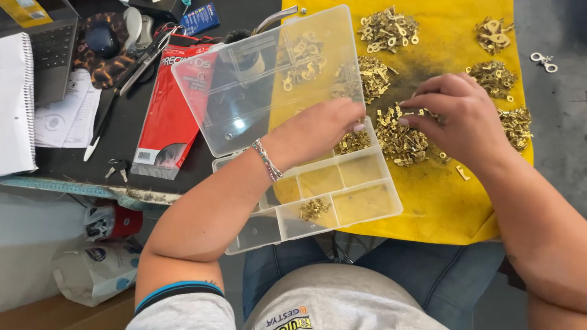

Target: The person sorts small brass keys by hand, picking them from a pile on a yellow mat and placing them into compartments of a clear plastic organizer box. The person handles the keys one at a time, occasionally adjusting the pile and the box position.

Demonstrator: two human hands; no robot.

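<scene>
bench (122,153): dark top, cluttered on the left side, seen from above by the head camera.
yellow cloth (446,201): spread over the right part of the bench, smudged dark near its middle, hanging over the near edge.
clear plastic compartment box (367,211): lies on the cloth's left edge, its hinged lid (244,91) standing open and tilted up toward the far left. most compartments look bare; one near compartment holds a small cluster of brass terminals (313,209), another at the far right corner holds more, partly hidden by the hand.
red package (168,116): flat on the bench, just left of the box, partly under the lid.
spiral notebook (15,104): far left edge, with loose papers beside it.
left hand (324,125): reaches across the box, beaded bracelet (268,160) on the wrist. fingers curled down over the box's far right corner, at the cloth edge; cannot tell whether they pinch anything.
right hand (458,116): palm down on the cloth, fingers bent and closed into the central pile of brass ring terminals (400,137), touching it.
other terminal piles: several separate heaps, well apart on the cloth, far and right of the hands.
two silver terminals (543,61): off the cloth, far right.
</scene>
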